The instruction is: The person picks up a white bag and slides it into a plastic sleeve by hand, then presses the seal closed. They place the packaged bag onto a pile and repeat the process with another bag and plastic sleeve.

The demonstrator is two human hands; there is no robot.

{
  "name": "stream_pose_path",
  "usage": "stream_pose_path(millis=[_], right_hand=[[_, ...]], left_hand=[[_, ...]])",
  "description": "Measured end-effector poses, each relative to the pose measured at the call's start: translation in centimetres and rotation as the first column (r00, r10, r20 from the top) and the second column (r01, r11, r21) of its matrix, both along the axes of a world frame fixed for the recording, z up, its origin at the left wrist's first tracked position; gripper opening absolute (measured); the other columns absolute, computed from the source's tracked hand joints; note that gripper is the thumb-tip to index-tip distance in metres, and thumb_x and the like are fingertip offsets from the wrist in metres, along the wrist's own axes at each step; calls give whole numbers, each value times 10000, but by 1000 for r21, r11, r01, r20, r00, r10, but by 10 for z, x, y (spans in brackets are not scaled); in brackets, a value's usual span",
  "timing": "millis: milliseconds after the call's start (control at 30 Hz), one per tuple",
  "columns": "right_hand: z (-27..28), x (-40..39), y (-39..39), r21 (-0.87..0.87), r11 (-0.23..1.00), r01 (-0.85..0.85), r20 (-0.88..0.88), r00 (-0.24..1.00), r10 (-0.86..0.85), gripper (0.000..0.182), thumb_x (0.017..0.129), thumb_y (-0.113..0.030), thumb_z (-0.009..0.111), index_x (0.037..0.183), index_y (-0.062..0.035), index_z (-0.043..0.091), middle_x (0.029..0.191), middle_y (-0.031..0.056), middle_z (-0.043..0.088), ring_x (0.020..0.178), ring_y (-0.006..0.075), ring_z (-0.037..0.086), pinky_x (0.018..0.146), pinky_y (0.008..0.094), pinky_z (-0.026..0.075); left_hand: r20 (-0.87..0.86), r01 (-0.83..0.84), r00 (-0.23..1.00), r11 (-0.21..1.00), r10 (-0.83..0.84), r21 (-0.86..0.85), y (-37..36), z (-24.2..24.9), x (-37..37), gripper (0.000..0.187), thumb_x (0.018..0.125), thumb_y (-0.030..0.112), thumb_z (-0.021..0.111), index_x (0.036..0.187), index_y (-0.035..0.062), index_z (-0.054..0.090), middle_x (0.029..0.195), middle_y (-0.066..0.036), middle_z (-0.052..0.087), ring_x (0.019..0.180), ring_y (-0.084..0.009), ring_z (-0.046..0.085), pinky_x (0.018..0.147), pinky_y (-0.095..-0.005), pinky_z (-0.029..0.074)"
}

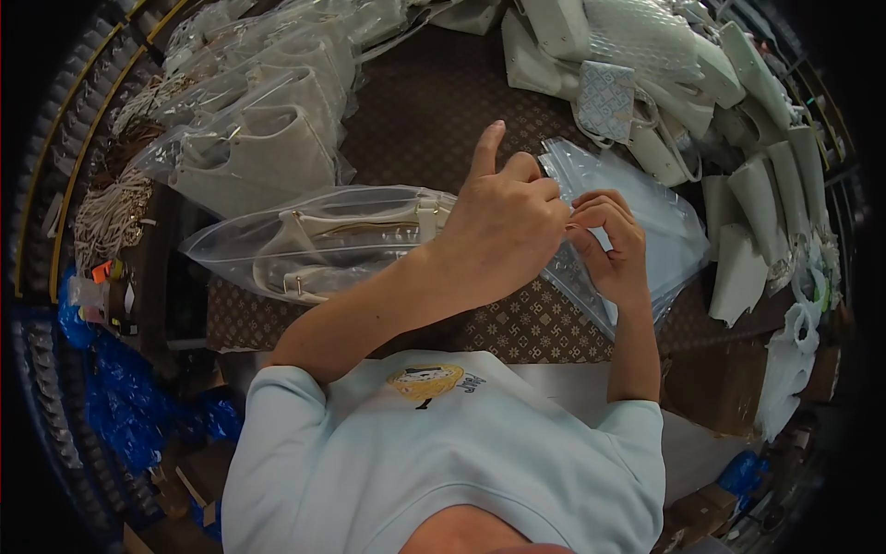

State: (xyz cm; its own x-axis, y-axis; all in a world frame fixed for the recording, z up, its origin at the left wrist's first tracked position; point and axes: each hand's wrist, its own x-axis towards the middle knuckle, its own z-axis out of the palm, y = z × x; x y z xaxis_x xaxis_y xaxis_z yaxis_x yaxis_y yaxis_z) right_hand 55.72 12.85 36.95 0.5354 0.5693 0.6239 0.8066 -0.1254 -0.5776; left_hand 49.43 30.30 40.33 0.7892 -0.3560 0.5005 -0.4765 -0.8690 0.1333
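Note:
My left hand (517,217) is over the middle of the table, index finger raised and the other fingers curled in. Beside it my right hand (611,242) has its thumb and fingers bent together in a pinch. The fingertips of both hands nearly meet; whatever lies between them is too small or hidden to name. Below and behind the right hand are clear plastic bags (660,217), lying flat. Left of my hands, a cream handbag (355,226) with gold-coloured fittings lies inside a clear plastic bag, partly covered by my left forearm.
Bagged pale handbags (254,148) stand in a row at the left. Several cream bags (664,106) are heaped at the right, with a small blue-patterned pouch (606,97) among them. Cords (115,217) hang at the far left. A brown patterned cloth (425,102) covers the table.

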Motion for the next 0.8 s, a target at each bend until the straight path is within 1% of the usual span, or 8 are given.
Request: stream_pose_path(millis=[67,200,267,333,400,567,700,800], right_hand=[[-3,1,1,5,1000,-10,-11,1000,10,121,681,-3,676,734,-25,569,732,64,592,792,240,560,706,316,445],[-4,-1,-1,3,999,39,-5,999,-39,115,686,-20,675,722,-10,566,731,77,586,798,249,557,709,324,441],[-4,-2,-1,2,1000,31,0,1000,-31,113,691,-33,673,719,-9,566,729,77,585,800,251,556,711,323,441],[-5,-3,-1,7,1000,18,2,1000,-18,113,697,-46,671,716,-8,566,728,77,584,802,253,555,714,323,441],[-5,-5,-1,2,998,59,34,998,-59,113,721,-67,663,719,-9,566,725,68,583,806,256,553,722,327,441],[-4,-7,-4,-1,997,75,-8,997,-75,110,742,-67,657,720,-10,566,721,57,580,811,249,543,735,330,438],[1,-14,-1,-26,998,62,-41,997,-63,115,742,-65,660,718,-12,561,713,50,578,817,239,536,745,326,435],[1,-16,-3,-65,994,86,-52,995,-89,123,740,-65,665,716,-14,556,713,47,580,818,240,534,749,329,433]], left_hand=[[32,-12,999,999,11,49,-2,-5,1,80,722,161,637,680,99,609,692,13,550,848,-171,525,1021,-539,205],[77,-27,997,1000,27,5,-2,-11,-2,92,719,154,627,664,93,584,683,4,531,848,-174,521,1029,-549,186],[66,-31,997,998,27,56,3,-7,-8,84,715,155,628,676,94,585,689,3,527,857,-174,516,1037,-561,163],[67,-85,995,993,80,76,16,-9,-17,79,714,153,632,681,102,583,700,8,527,868,-172,514,1041,-566,151],[66,-135,990,986,128,102,34,-9,-29,75,713,151,635,685,109,580,711,14,527,878,-170,511,1045,-570,140],[29,-255,967,960,253,114,85,-12,-71,107,694,109,667,695,136,563,752,34,522,957,-169,508,1059,-576,86],[11,-269,963,962,269,40,105,-9,-94,122,693,97,670,690,136,555,756,32,527,980,-174,505,1065,-573,63],[47,-279,959,960,278,21,112,-5,-103,82,703,106,641,653,108,576,748,21,529,931,-167,506,1053,-604,67]])
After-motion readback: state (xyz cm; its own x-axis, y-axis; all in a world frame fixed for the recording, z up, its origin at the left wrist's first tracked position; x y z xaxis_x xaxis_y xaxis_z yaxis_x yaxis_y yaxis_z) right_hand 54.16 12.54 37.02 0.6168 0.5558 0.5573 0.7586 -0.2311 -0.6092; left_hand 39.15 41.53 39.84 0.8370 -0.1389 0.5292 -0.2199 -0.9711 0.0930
